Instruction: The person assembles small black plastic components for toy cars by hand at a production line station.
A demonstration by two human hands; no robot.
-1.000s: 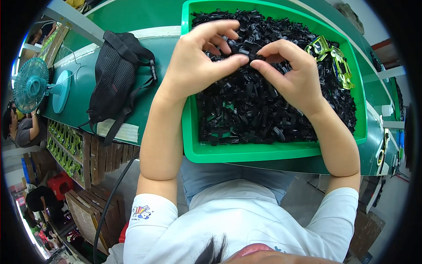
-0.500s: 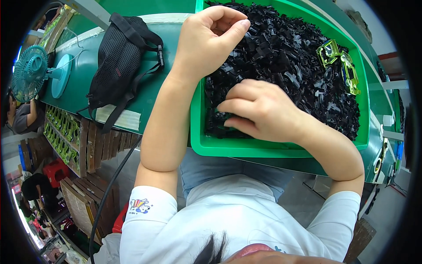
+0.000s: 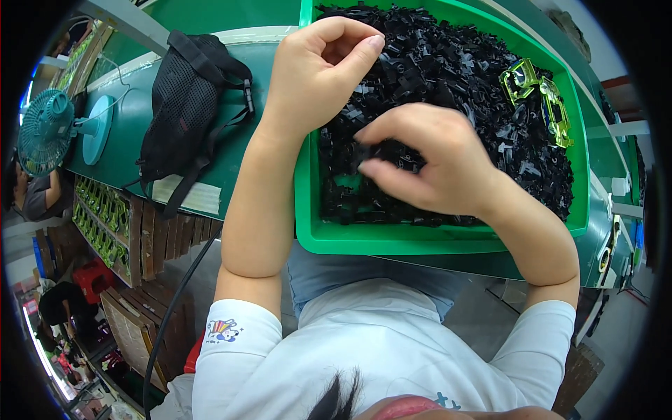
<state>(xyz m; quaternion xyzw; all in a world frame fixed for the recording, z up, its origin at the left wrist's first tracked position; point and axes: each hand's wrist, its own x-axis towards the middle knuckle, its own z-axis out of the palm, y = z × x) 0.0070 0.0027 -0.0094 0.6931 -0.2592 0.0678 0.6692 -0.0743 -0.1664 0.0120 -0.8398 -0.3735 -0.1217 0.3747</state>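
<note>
Head view: the left grip (image 3: 318, 70) hangs over the bin's left edge, thumb and forefinger tips together and the other fingers curled. Whether something small is pinched there I can't make out. The right grip (image 3: 434, 154) is lower and to its right, arched over the heap, with a dark part (image 3: 363, 152) between its thumb and finger tips. The tips stand apart; I can't be sure whether they clamp that part or merely straddle it.

Loose black parts (image 3: 420, 77) lie below both grips and spread away to their right, filling most of the green bin (image 3: 399, 241). The bin is set straight in front of the body, probably so both grips reach in without stretching; its raised walls seem meant to hold the loose heap in. Just below and left of the right grip the heap thins and green bin floor shows through, perhaps because this near corner is easiest to pick from.

Two yellow-green shells (image 3: 555, 115) rest on the heap to the right of the right grip, likely kept aside there, clear of the fingers. Left of the left grip, a black bag (image 3: 183, 112) lies on the desk (image 3: 133, 136), outside the bin, presumably parked out of the way. Farther left stands a teal fan (image 3: 46, 122).
</note>
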